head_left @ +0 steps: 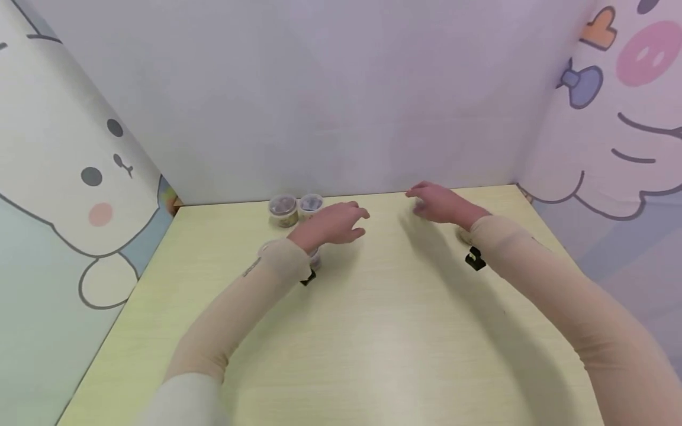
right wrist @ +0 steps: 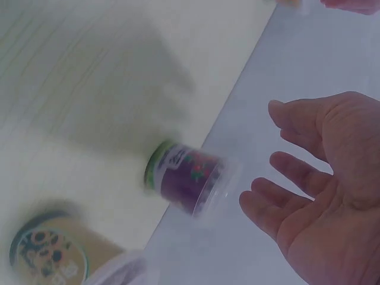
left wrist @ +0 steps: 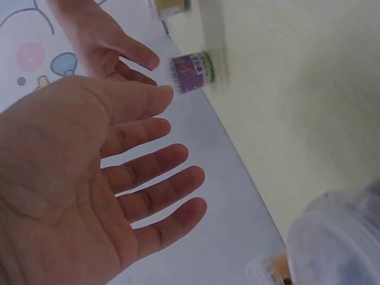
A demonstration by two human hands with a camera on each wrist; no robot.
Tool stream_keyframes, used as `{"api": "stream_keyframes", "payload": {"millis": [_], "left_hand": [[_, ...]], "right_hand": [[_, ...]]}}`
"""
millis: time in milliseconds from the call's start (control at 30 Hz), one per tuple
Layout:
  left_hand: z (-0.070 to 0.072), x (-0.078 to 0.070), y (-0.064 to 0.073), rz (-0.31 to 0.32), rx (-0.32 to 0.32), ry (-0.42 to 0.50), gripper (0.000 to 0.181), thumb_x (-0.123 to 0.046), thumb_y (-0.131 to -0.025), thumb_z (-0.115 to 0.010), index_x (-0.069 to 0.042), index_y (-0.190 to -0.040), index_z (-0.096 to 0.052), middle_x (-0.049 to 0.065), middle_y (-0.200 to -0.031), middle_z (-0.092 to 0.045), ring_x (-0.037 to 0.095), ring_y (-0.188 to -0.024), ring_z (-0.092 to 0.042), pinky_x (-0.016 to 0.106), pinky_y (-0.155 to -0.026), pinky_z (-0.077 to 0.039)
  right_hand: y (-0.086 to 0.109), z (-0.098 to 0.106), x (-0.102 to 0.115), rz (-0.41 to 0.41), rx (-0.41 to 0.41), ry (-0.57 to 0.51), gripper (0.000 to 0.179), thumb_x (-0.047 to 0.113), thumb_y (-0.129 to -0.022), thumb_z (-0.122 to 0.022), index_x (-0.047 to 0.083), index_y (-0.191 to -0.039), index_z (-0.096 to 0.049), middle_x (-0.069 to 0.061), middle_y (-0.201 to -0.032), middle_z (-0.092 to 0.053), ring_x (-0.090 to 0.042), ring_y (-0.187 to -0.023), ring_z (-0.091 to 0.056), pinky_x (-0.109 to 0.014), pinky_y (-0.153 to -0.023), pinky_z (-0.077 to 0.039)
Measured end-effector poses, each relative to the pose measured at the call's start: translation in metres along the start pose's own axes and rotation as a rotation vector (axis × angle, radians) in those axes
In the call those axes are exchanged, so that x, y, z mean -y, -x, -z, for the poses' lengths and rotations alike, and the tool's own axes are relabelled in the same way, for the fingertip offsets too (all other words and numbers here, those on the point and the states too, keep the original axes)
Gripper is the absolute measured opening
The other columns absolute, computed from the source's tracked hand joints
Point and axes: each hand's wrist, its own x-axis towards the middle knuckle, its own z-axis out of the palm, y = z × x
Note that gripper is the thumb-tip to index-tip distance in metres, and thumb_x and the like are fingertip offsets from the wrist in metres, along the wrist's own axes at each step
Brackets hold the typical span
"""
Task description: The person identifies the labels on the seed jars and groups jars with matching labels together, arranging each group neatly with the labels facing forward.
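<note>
My left hand [head_left: 337, 225] hovers over the table with relaxed, spread fingers and nothing in them. Across from it, my right hand [head_left: 441, 203] is also raised, its fingers loosely bent and free of any object. Nearest to the right hand is a small plastic tub with a purple label and clear lid [right wrist: 190, 181], standing just off the fingertips. That purple tub [left wrist: 191, 72] appears beyond the left thumb in the left wrist view; in the head view the right hand mostly hides it. A tan tub with a flower print [right wrist: 56, 255] stands near the right wrist.
Two lidded tubs, one wider [head_left: 283, 212] and one narrower [head_left: 311, 204], stand at the table's back edge, left of the left hand. More tubs are partly hidden behind the left wrist. White and cartoon-printed cloth walls [head_left: 319, 106] enclose the pale wooden table [head_left: 373, 343].
</note>
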Motion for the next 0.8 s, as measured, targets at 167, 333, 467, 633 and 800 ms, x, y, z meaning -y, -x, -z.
{"api": "stream_keyframes", "payload": {"millis": [167, 333, 467, 633, 800], "left_hand": [[-0.007, -0.002, -0.041, 0.041, 0.031, 0.030, 0.046, -0.025, -0.106, -0.054, -0.006, -0.147, -0.050, 0.012, -0.143, -0.054, 0.025, -0.127, -0.054, 0.038, -0.107, -0.043], [-0.019, -0.009, -0.078, 0.087, -0.010, 0.099, 0.054, -0.026, -0.106, -0.054, -0.004, -0.153, -0.040, 0.011, -0.149, -0.050, 0.024, -0.130, -0.053, 0.037, -0.107, -0.044], [-0.030, -0.017, -0.101, 0.127, -0.047, 0.211, 0.062, -0.027, -0.105, -0.054, -0.003, -0.157, -0.030, 0.011, -0.158, -0.041, 0.024, -0.135, -0.050, 0.036, -0.111, -0.040], [-0.041, -0.022, -0.121, 0.153, -0.084, 0.318, 0.067, -0.028, -0.105, -0.054, -0.003, -0.159, -0.025, 0.012, -0.161, -0.036, 0.025, -0.144, -0.040, 0.035, -0.116, -0.034], [-0.050, -0.025, -0.135, 0.167, -0.106, 0.371, 0.064, -0.026, -0.104, -0.056, -0.001, -0.156, -0.029, 0.015, -0.148, -0.050, 0.025, -0.133, -0.051, 0.034, -0.109, -0.042]], "right_hand": [[0.005, 0.009, -0.024, -0.143, 0.039, -0.001, 0.060, 0.014, -0.097, -0.065, -0.012, -0.146, -0.041, -0.039, -0.143, -0.041, -0.053, -0.131, -0.042, -0.063, -0.109, -0.035], [0.005, 0.007, -0.041, -0.239, 0.095, 0.012, 0.074, 0.004, -0.092, -0.066, -0.015, -0.151, -0.026, -0.043, -0.146, -0.034, -0.056, -0.135, -0.035, -0.063, -0.112, -0.030], [0.005, 0.002, -0.049, -0.295, 0.123, 0.012, 0.079, 0.000, -0.090, -0.065, -0.018, -0.152, -0.018, -0.045, -0.147, -0.030, -0.057, -0.137, -0.031, -0.062, -0.114, -0.027], [0.005, -0.003, -0.057, -0.341, 0.126, 0.008, 0.081, 0.000, -0.088, -0.065, -0.020, -0.150, -0.017, -0.045, -0.148, -0.029, -0.057, -0.139, -0.029, -0.060, -0.116, -0.025], [0.004, -0.009, -0.066, -0.381, 0.125, -0.068, 0.076, -0.003, -0.089, -0.063, -0.019, -0.150, -0.021, -0.042, -0.150, -0.029, -0.056, -0.140, -0.027, -0.060, -0.117, -0.022]]}}
